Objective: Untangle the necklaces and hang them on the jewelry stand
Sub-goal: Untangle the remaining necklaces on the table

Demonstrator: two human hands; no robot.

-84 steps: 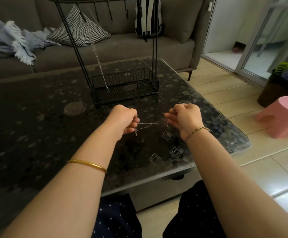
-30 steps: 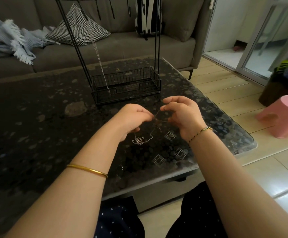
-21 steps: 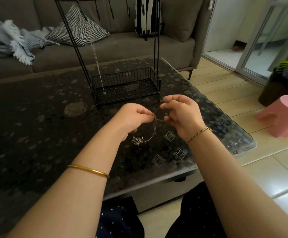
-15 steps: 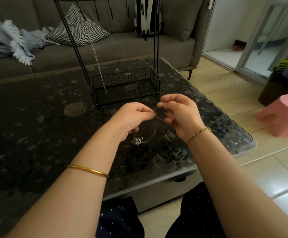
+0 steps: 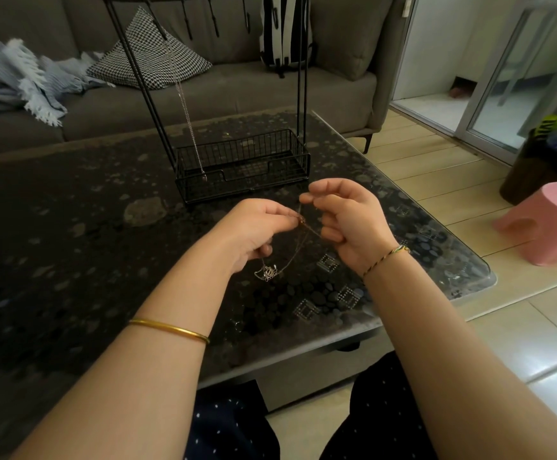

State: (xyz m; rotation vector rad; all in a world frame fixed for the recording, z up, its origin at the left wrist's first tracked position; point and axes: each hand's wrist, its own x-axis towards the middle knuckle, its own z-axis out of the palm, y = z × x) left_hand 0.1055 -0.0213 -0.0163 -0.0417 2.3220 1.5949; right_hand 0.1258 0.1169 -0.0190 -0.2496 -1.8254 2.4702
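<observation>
Pinch of left hand (image 5: 254,231) and right hand (image 5: 348,220) on tangled necklaces (image 5: 267,272).

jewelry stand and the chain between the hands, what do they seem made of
Jewelry stand: probably thin metal rod and wire with a matte black coating, going by its slim straight bars and grid basket. Chain: fine metal links, silvery, glinting at the tangled clump; which metal cannot be told.

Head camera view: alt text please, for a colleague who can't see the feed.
A person's left hand and right hand pinch tangled necklaces above a dark glass table, with a knotted clump at the lower end. Behind them stands a black wire jewelry stand with one necklace already hanging from it.
</observation>
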